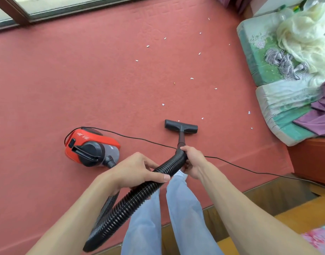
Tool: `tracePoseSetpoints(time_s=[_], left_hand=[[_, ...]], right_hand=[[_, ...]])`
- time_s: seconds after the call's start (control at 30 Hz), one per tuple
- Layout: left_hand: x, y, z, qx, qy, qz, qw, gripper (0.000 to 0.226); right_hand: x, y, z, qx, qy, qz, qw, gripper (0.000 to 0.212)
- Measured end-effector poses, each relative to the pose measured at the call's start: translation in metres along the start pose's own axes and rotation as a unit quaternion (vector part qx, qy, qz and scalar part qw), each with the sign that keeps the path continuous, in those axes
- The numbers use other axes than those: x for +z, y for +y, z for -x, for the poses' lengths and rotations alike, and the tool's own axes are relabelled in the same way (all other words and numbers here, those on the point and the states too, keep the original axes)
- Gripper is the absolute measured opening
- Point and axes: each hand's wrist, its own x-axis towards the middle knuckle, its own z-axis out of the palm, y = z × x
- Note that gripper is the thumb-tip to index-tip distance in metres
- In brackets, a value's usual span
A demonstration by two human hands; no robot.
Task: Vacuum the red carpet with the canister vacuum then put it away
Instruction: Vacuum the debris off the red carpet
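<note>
A red and black canister vacuum (90, 146) lies on the red carpet (66, 80) to my left. Its black ribbed hose (132, 201) loops low and rises between my hands. My left hand (137, 172) grips the hose mid-length. My right hand (192, 161) is closed around the hose's upper end where the short black wand begins. The black floor nozzle (181, 126) rests flat on the carpet just ahead of my right hand. Several small white scraps (192, 78) are scattered on the carpet beyond the nozzle.
A thin black power cord (231, 162) runs from the canister across the carpet to the right. Cushions with fabrics (279, 74) sit on a low red bench at right. A window frame (47, 13) borders the carpet at the top. Wooden floor (268, 197) edges the carpet near my legs.
</note>
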Motion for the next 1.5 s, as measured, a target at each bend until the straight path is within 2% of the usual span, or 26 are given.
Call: tracePoseSetpoints(time_s=[0.17,0.23,0.33,0.43,0.57,0.7,0.87,0.93,1.1,1.3,1.43,1.5], left_hand=[[0.012,-0.021,-0.024,0.003,0.067,0.001,0.998,0.021],[0.020,-0.027,-0.032,0.012,0.079,0.007,0.997,0.022],[0.020,-0.024,-0.030,0.002,0.046,0.024,0.999,0.024],[0.000,-0.016,-0.013,-0.015,-0.025,0.033,0.999,0.024],[-0.026,-0.009,0.003,-0.030,-0.074,0.020,0.997,0.029],[-0.037,-0.018,-0.002,-0.028,-0.034,0.031,0.999,0.033],[-0.034,-0.036,-0.014,0.010,0.101,0.093,0.990,0.030],[-0.032,-0.040,-0.017,0.029,0.133,0.120,0.983,0.027],[-0.039,-0.031,-0.005,0.075,0.106,0.172,0.977,0.023],[-0.064,-0.019,0.010,0.076,0.074,0.103,0.989,0.022],[-0.070,-0.017,-0.004,0.067,0.079,0.072,0.992,0.022],[-0.069,-0.015,-0.015,0.066,0.089,0.085,0.990,0.022]], right_hand=[[0.014,-0.002,-0.022,-0.025,0.013,-0.012,1.000,0.029],[0.017,-0.004,-0.030,-0.039,0.021,0.012,0.999,0.025],[0.023,-0.011,-0.029,-0.062,0.024,0.063,0.996,0.019],[0.024,-0.015,-0.015,-0.072,0.007,0.098,0.993,0.019],[0.031,-0.008,-0.007,-0.046,-0.039,0.077,0.995,0.038],[0.063,-0.011,-0.014,-0.067,-0.023,0.063,0.995,0.038],[0.096,-0.033,-0.032,-0.094,-0.013,0.044,0.995,0.042],[0.101,-0.043,-0.033,-0.101,-0.016,0.040,0.994,0.042],[0.096,-0.064,-0.017,-0.123,0.026,-0.032,0.992,0.048],[0.077,-0.036,-0.009,-0.081,0.035,-0.099,0.991,0.038],[0.084,-0.031,-0.020,-0.065,0.029,-0.120,0.990,0.049],[0.089,-0.043,-0.026,-0.069,0.026,-0.124,0.990,0.048]])
